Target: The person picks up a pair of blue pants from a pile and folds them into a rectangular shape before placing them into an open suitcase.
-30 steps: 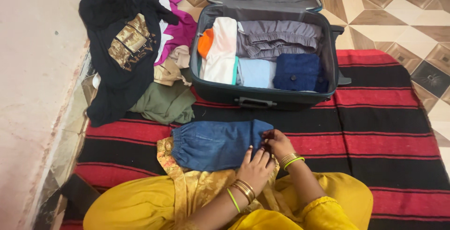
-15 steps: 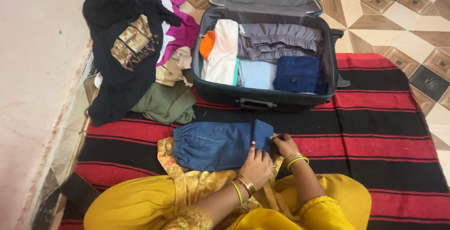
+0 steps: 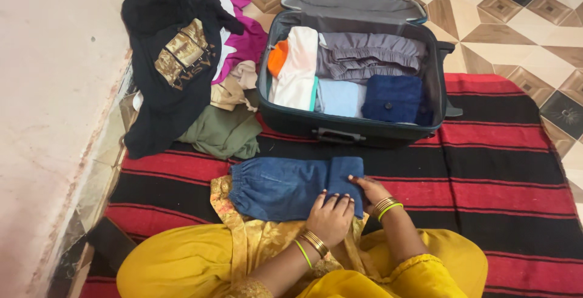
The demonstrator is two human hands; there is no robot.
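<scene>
Head view, one item per line.

Jeans [image 3: 285, 187]: blue denim, partly folded, elastic waist to the left; lie on the rug just in front of the person's lap, between lap and suitcase.

Left hand [image 3: 331, 218]: flat on the near right part of the jeans, fingers spread slightly and pressed down, clamped on nothing. Bangles at the wrist.

Right hand [image 3: 369, 187]: at the folded right edge of the jeans, fingertips touching the cloth; whether it pinches the fold cannot be told. Bangles at the wrist.

Rug [image 3: 504, 170]: red and black stripes, under the jeans and suitcase.

Suitcase [image 3: 340, 129]: dark, open, lid tilted back; holds folded clothes in white, orange, grey, pale blue and navy.

Heap [image 3: 182, 73]: loose clothes left of the suitcase, black, magenta, beige and olive, against the wall.

Floor [image 3: 504, 25]: patterned tiles beyond the rug.
</scene>
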